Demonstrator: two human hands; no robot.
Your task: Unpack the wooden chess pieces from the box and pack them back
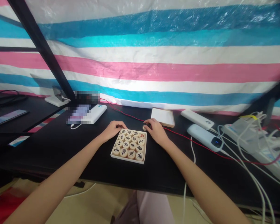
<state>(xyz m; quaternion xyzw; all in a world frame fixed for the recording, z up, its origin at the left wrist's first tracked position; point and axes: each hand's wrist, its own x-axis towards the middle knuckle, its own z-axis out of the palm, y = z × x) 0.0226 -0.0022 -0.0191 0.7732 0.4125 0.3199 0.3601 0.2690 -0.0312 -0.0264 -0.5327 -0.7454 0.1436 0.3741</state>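
Observation:
Round Chinese chess pieces (126,144) fill a shallow white box (128,160) in rows on the black table. Most carry black characters; the one in the far right corner is red. At the box's far left corner rests my left hand (114,128), fingers curled against the rim, with the fingertips partly hidden. Just beyond the far right corner, my right hand (154,127) pinches a single chess piece (144,128) between thumb and fingers. That piece is outside the box, and its face cannot be read.
Behind my right hand lies a shallow lid (163,116). Power banks (205,137) and a tangle of white cables (245,152) crowd the right side. A red cable (130,115) runs across the table. Another power bank (96,113) lies left, near a phone (8,118).

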